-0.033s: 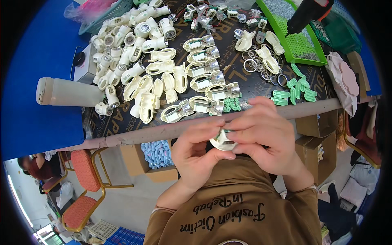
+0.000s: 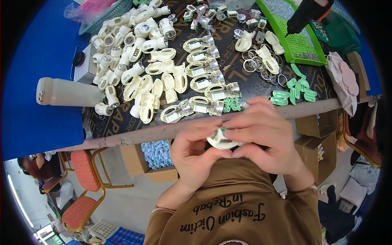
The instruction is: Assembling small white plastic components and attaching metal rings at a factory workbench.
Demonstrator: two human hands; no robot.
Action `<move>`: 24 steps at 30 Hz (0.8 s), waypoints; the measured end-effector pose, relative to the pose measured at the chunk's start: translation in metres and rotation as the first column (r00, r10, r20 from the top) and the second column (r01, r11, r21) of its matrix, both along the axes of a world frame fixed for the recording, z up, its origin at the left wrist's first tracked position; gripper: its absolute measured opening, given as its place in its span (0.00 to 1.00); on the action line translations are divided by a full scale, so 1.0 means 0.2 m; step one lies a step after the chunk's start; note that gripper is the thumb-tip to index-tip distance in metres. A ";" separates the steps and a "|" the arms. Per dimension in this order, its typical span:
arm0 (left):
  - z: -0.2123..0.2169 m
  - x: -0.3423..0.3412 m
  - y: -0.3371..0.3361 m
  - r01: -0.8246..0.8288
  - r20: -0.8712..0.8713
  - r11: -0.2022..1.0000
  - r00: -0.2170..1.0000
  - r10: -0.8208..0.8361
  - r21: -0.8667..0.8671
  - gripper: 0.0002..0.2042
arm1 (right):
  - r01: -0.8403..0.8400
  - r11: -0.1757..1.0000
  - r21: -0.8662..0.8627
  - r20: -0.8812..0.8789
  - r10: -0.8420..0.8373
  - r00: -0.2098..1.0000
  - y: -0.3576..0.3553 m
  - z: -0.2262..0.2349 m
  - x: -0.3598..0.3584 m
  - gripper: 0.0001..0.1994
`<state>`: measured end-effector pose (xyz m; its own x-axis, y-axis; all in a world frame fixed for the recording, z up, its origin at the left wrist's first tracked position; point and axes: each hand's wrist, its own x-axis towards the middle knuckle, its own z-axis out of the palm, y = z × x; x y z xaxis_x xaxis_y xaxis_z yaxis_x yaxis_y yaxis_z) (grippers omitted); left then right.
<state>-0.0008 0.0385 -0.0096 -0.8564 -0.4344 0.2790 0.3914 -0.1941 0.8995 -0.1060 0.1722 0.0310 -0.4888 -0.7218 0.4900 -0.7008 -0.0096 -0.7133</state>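
Observation:
Just in front of the table edge, my left hand [image 2: 192,147] and my right hand [image 2: 261,139] close round one small cream flashlight casing [image 2: 222,141]. Fingers of both hands cover much of it, and a bit of green shows near its top. Beyond them on the table, open flashlight halves [image 2: 206,83] with silver reflectors and white blocks lie in a column. Small green buttons [image 2: 232,105] lie close past my fingers. To the right are longer green plastic pieces [image 2: 301,87]. Bare cream half shells [image 2: 179,77] lie left of the column.
Assembled cream flashlights [image 2: 122,49] are heaped at the far left, by a white bottle [image 2: 69,92]. Key rings [image 2: 255,63] lie right of centre. A green tray [image 2: 314,62] of screws stands far right under a dark power screwdriver [image 2: 306,16]. Boxes [image 2: 163,175] and a red chair [image 2: 85,169] stand below.
The casing has turned and shifted slightly left in my fingers. My right hand has moved a little left with it, its thumb now nearer my left thumb.

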 end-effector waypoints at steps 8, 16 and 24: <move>0.08 0.01 -0.04 0.033 0.226 0.972 0.974 0.022 -0.233 0.17 | 0.092 0.995 0.025 -0.048 -0.091 0.995 0.01 -0.03 0.03 0.15; 0.07 0.00 -0.04 -0.136 -0.031 0.808 0.989 0.145 -0.574 0.16 | 0.077 0.997 0.020 -0.070 -0.075 0.995 0.02 -0.03 0.04 0.13; 0.02 0.02 -0.11 0.429 0.219 0.725 0.760 -0.613 0.538 0.38 | -0.118 0.993 0.003 -0.106 0.117 0.987 0.06 -0.01 0.00 0.10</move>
